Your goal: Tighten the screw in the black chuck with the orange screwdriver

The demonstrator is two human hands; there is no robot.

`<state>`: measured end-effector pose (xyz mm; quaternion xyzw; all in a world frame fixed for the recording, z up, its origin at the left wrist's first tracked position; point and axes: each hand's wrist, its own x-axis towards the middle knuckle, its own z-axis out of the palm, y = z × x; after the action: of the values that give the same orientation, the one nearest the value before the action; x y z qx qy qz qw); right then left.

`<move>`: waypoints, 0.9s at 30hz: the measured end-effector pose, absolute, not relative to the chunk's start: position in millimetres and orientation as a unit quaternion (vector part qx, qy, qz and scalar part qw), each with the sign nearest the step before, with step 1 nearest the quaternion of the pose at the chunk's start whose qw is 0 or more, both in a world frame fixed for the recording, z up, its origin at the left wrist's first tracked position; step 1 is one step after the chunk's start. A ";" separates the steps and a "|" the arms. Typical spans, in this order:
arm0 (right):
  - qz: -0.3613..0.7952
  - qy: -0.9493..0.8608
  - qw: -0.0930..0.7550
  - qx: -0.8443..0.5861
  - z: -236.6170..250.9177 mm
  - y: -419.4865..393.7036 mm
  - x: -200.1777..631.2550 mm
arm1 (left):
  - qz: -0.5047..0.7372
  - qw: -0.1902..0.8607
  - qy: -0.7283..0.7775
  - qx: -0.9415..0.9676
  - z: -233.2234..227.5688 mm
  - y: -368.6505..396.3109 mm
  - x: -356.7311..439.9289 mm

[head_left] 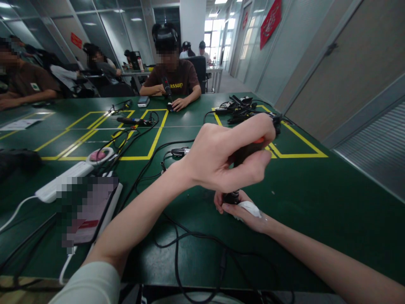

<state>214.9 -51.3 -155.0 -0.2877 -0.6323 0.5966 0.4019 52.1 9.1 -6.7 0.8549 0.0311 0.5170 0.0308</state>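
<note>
Centre frame, the left hand (221, 158) is wrapping its fingers tight around a dark, stubby tool (243, 154) with an orange patch, standing upright on the smooth green table (316, 202). Just below, the right hand (243, 211) is pinching the tool's black tip beside a crumpled white scrap (251, 208), with glossy black cables (177, 236) looping at lower centre.

Looks like an office turned into a shared workroom: glass partition walls (104, 29) w/ ceiling strip lights behind, grey panelled wall (341, 71) on the right, red banner (270, 21) up high, corridor running back to bright windows (210, 31). Long green table (316, 198) marked w/ yellow tape boxes (152, 147), covered in black cables (177, 236), a white power strip (63, 179) & small devices. Several people (172, 71) sit round it in office chairs.
</note>
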 end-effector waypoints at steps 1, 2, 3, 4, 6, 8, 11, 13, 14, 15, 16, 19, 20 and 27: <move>0.597 -0.632 0.401 -0.288 -154.5 -51.5 214.8 | 0.511 0.031 0.031 0.859 -6.5 9.3 51.5; 0.597 -0.632 0.401 -0.288 -154.0 -51.7 214.6 | 0.506 0.032 0.033 0.862 -6.2 9.2 51.1; 0.597 -0.631 0.402 -0.289 -153.3 -52.0 214.5 | 0.502 0.034 0.037 0.863 -5.8 9.0 51.0; 0.597 -0.630 0.403 -0.291 -152.6 -52.2 214.4 | 0.503 0.036 0.040 0.863 -5.3 8.6 51.2; 0.596 -0.628 0.406 -0.294 -151.4 -52.6 214.3 | 0.505 0.040 0.043 0.861 -4.6 7.4 51.8; 0.596 -0.629 0.406 -0.291 -150.8 -52.6 214.3 | 0.510 0.045 0.051 0.858 -4.2 6.0 52.5; 0.594 -0.635 0.403 -0.286 -151.2 -52.0 214.6 | 0.514 0.049 0.052 0.855 -4.1 4.2 53.1; 0.590 -0.637 0.404 -0.287 -152.2 -51.6 214.7 | 0.520 0.051 0.046 0.851 -4.2 3.7 53.6; 0.589 -0.636 0.406 -0.287 -152.7 -51.5 214.6 | 0.523 0.050 0.044 0.850 -4.3 3.8 53.9; 0.589 -0.636 0.408 -0.287 -153.3 -51.4 214.6 | 0.525 0.049 0.044 0.849 -4.4 4.0 54.3; 0.589 -0.635 0.410 -0.287 -153.9 -51.4 214.5 | 0.528 0.046 0.043 0.847 -4.6 4.3 54.7; 0.592 -0.631 0.409 -0.288 -156.1 -51.2 214.5 | 0.530 0.035 0.035 0.847 -5.0 5.5 55.8; 0.594 -0.630 0.407 -0.290 -156.9 -51.1 214.6 | 0.532 0.031 0.035 0.845 -5.2 5.8 56.2; 0.596 -0.630 0.406 -0.288 -155.3 -51.2 215.6 | 0.542 0.010 0.043 0.839 -5.5 6.2 55.3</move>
<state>215.6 -51.2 -155.3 -0.2883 -0.6298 0.5962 0.4059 55.3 6.2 -5.5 0.8390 0.0433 0.5423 0.0101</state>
